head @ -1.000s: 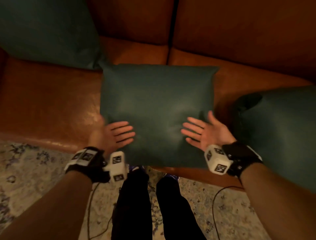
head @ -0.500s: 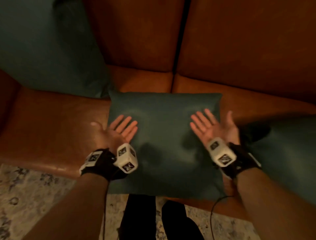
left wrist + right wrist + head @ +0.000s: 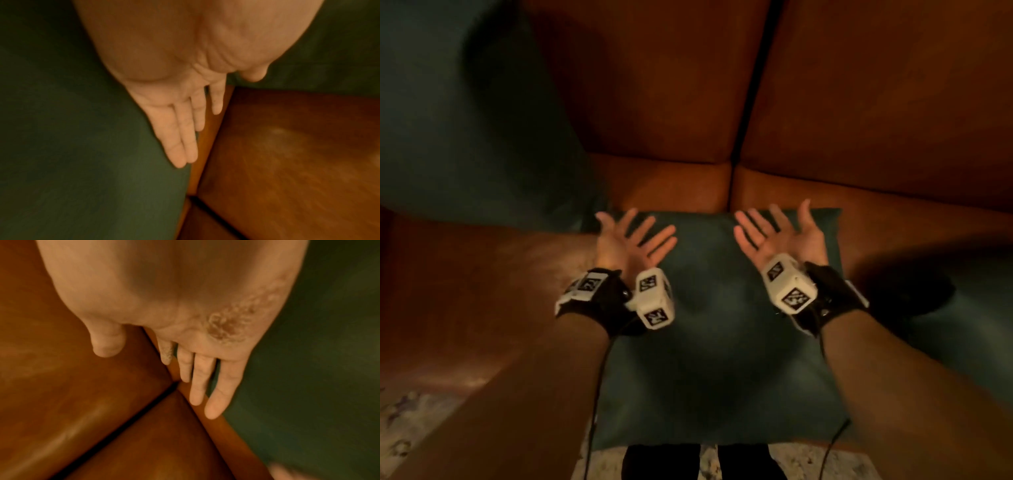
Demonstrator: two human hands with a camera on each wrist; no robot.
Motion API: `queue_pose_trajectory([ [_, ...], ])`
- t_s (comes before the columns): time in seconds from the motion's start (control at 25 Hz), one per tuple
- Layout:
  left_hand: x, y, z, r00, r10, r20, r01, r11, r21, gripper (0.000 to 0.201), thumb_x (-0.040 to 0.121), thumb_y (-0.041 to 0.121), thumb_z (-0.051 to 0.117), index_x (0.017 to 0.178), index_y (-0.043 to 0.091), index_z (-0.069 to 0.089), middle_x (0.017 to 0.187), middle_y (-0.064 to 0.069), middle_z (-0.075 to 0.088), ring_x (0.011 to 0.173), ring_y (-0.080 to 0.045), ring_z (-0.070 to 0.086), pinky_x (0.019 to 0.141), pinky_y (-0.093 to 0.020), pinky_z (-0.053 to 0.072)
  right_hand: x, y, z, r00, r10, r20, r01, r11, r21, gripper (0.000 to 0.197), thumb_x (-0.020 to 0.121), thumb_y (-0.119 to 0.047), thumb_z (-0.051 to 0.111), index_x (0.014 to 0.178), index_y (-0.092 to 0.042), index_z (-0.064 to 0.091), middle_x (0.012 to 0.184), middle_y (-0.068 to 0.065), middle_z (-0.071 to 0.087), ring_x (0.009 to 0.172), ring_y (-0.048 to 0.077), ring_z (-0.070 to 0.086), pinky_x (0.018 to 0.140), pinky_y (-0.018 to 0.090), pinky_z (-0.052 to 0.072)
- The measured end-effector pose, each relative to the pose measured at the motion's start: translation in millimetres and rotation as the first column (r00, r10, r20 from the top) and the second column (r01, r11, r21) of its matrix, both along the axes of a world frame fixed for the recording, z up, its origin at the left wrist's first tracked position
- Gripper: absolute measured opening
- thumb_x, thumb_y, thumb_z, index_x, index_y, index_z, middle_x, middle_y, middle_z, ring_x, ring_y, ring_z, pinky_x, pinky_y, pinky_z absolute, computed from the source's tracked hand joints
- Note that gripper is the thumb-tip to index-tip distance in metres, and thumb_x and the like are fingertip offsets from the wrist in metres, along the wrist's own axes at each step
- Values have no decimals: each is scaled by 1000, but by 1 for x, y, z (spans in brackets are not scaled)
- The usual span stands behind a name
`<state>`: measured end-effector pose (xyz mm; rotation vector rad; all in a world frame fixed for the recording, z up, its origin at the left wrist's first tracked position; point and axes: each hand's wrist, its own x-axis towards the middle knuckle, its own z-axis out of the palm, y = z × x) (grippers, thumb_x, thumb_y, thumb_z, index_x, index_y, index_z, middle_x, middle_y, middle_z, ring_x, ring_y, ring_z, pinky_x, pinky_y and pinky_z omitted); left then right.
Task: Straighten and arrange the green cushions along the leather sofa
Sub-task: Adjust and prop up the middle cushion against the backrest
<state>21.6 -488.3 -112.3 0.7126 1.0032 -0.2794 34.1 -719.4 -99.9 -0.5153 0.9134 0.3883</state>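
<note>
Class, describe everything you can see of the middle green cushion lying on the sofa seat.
The middle green cushion is dark green, square, smooth and matte, softly dented. It lies flat on the brown leather sofa, its front edge overhanging. The open left hand and right hand are over its far corners; contact is unclear.

Cushion [image 3: 719, 359] on sofa seat [image 3: 465, 308], between cushions

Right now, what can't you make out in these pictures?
- Left cushion: head view, cut off by the frame edge, blurred.
- Right cushion: head view, mostly out of frame, in shadow.
- Middle cushion: whether either open hand touches it is unclear.
</note>
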Motion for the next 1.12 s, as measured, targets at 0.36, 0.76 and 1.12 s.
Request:
queue_pose_trajectory([
  [0.36,16,87,-48,685,-367,-629,716,179,675,75,70,74,46,120,19,56,125,-14,57,115,-38,53,103,-49,40,25,-139,-10,951,97,-292,-284,640,-714,38,86,-30,59,120,-13,56,110,12,64,94,25,61,77,36,52],
  [0.76,31,53,32,756,-466,-460,549,67,833,37,91,31,57,102,-3,67,111,-26,65,110,-39,58,99,-43,43,34,-135,37,814,420,-402,-530,252,-810,49,55,-57,82,82,-19,65,98,5,69,95,28,65,90,48,52],
  [1.12,-49,98,129,892,-452,-2,29,53,998,31,79,53,65,76,21,63,79,34,51,60,19,29,67,-35,51,-48,-175,205,827,504,250,59,365,-929,43,72,4,69,90,-33,58,71,-3,52,73,23,53,66,37,47],
])
